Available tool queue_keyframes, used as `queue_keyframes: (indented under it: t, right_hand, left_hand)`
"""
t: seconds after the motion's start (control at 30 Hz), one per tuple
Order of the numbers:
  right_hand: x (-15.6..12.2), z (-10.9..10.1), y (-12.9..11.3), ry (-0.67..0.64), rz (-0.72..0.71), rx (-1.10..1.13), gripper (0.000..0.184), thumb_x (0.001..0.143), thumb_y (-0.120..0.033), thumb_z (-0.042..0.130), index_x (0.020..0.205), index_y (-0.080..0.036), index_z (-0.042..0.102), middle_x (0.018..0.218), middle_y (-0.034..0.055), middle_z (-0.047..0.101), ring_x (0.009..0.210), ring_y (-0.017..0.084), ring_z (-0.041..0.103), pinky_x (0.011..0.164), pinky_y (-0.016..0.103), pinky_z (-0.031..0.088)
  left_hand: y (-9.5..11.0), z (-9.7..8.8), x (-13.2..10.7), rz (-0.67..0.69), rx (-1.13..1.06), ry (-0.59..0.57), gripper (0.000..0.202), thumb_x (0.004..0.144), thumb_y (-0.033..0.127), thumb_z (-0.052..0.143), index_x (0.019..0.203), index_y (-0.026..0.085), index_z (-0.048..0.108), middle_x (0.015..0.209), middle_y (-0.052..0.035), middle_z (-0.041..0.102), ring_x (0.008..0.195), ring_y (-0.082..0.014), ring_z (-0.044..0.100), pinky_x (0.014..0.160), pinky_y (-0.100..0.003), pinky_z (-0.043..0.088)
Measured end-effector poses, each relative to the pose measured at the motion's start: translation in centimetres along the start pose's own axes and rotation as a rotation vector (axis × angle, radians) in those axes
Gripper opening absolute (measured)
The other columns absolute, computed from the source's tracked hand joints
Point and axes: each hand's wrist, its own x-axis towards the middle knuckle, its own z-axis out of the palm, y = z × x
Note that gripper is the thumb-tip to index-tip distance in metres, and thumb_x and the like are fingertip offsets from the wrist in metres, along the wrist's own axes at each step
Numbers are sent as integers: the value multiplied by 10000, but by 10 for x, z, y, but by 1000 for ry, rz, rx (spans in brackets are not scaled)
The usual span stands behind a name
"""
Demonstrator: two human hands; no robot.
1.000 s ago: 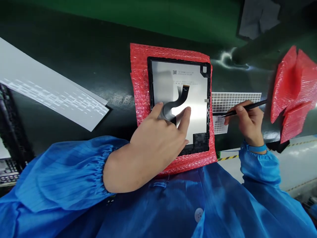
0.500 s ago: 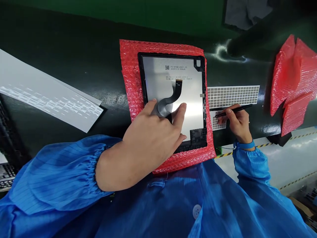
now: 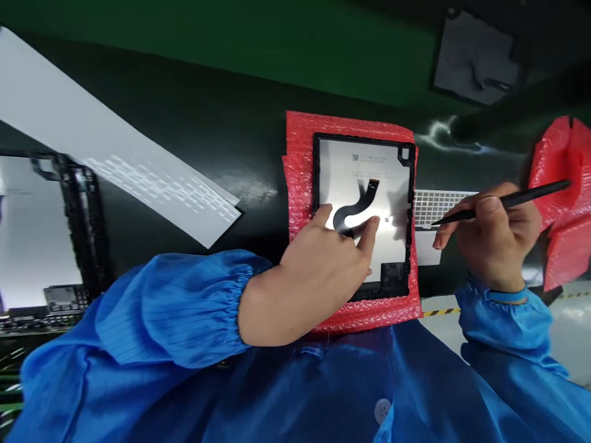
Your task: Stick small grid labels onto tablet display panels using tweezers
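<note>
The dark glossy surface [image 3: 184,123] carries a red bubble-wrap sheet [image 3: 300,184] at centre. On the sheet lies a black-framed flat display panel [image 3: 341,166], silver back upward. The panel is judged thin, light, stiff and fragile, with a smooth, slippery back. Hold it by the black frame edges, not by the back face. The left hand [image 3: 318,271] rests on the near left part of the panel, grip apart. Its thumb and forefinger are spread and press down on either side of a black S-shaped flex ribbon cable [image 3: 357,206] that runs across the back. The cable appears soft and easily creased. Take it across its flat width near the root, never by the free connector end. To the right, the right hand [image 3: 496,246] has its grip clamped on a slim black pointed tool [image 3: 512,200]. The tool tip meets a white gridded label sheet [image 3: 443,200] lying just beside the panel's right edge.
</note>
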Motion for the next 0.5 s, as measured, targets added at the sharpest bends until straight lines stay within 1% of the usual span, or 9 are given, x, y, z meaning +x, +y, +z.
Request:
queue_keyframes:
  t: [0.07,0.13,0.2,0.27,0.37,0.5]
  right_hand:
    - [8,24,-13,-67,-6,34,175,939,-361,742,829,-246,669,612,8,712,465,212,696,383,333,563]
    - [15,49,-21,-149,20,55,125,949,-343,737,881,-255,680,667,17,749,545,227,742,471,371,630]
    - [21,73,-23,-205,59,49,102,963,-341,726,904,-269,685,710,11,767,589,211,761,528,366,661]
    - [26,93,-22,-245,102,30,99,979,-346,708,910,-279,683,727,-3,768,585,180,757,531,326,662]
    - [31,111,-18,-302,135,11,150,979,-392,705,894,-275,667,734,-9,767,552,165,746,480,294,646]
    - [35,118,-17,-300,127,-8,201,963,-419,723,852,-270,647,674,-17,746,520,160,732,458,272,633]
  left_hand:
    - [1,3,-2,-24,-26,20,638,1043,316,561,1588,10,433,619,-42,707,523,-215,652,1069,-488,459]
    - [2,6,-3,-45,-46,42,683,1012,295,604,1592,-10,412,639,-51,720,509,-213,648,1080,-503,452]
    - [4,9,-5,-49,-53,79,699,987,279,627,1570,-49,425,660,-72,733,517,-217,657,1079,-495,456]
    - [6,13,-6,-51,-46,134,672,968,275,643,1525,-65,480,694,-98,749,555,-230,681,1086,-491,455]
    - [11,19,-8,-82,-39,215,623,948,277,657,1464,-56,553,771,-137,773,657,-264,729,1114,-518,433]
    - [14,23,-9,-101,-90,245,612,909,231,660,1450,-44,579,769,-133,771,678,-279,735,1156,-573,391]
